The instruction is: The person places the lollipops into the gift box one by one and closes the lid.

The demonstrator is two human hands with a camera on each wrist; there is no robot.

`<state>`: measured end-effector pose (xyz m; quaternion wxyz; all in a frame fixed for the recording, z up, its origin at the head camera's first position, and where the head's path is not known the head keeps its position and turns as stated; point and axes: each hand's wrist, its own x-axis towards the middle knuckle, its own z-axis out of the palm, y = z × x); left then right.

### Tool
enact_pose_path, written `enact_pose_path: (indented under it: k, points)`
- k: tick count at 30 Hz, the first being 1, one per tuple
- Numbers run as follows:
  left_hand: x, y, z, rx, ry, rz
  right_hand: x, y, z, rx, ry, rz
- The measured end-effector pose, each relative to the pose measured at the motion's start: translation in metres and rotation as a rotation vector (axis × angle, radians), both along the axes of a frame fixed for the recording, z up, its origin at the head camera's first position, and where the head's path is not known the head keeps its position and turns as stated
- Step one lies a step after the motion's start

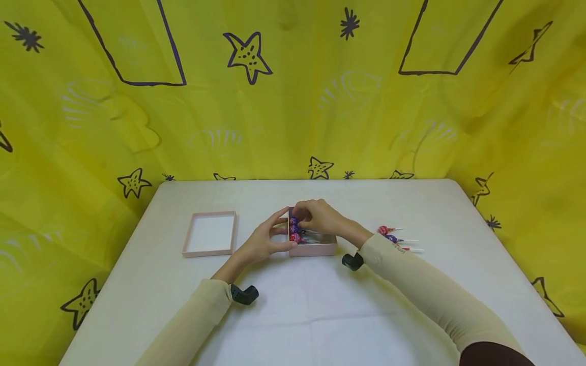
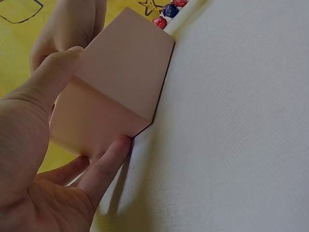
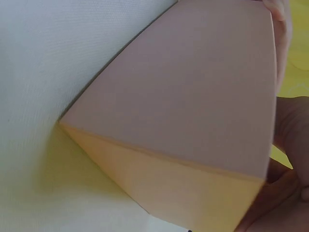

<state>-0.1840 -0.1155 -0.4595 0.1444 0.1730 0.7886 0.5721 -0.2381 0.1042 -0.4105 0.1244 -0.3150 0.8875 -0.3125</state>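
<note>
Looking at an open pink box [image 1: 316,250] on the worktop [image 1: 293,315], between the left hand [image 1: 262,241] and right hand [image 1: 321,217]. Can count three lollipops [image 1: 294,229] inside, two purple, one red, with heads lined up by the left fingers and sticks pointing away from that hand. See the left hand gripping the box at its end, with thumb on the near wall and fingers spread against the end wall. See the right hand dipped in from above, with fingers curled down inside. Can't tell whether pinching a lollipop or just nudging one; hidden behind the hand itself. Can see three loose lollipops [image 1: 383,230] right of the right hand, two red, one blue-purple, partly behind the sleeve [image 1: 412,269]. See the lid [image 1: 210,234] off, hollow side up, well left of the left hand. Would call it about half packed. Might be more under the right hand, so treat three as a minimum. Left to do, probably: load the loose three, then fit the lid.
</note>
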Motion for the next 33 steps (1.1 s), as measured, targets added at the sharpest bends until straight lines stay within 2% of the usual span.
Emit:
enact_pose_path:
  k: [9,15,19,25,33]
  points:
    - [0.000,0.001,0.000,-0.014,-0.007,0.007,0.003,0.009,0.014,0.046,0.011,0.078]
    - [0.000,0.001,0.000,-0.021,0.013,0.003,0.005,0.022,0.022,0.040,0.017,0.169]
    - [0.000,0.001,0.001,-0.018,0.009,0.007,0.008,0.030,0.027,0.049,0.021,0.198]
    - [0.000,0.002,0.001,-0.019,-0.002,0.012,0.011,0.042,0.033,0.089,0.043,0.176]
    - [0.002,0.002,0.003,-0.030,-0.005,0.017,0.013,0.069,0.039,0.090,0.058,0.124]
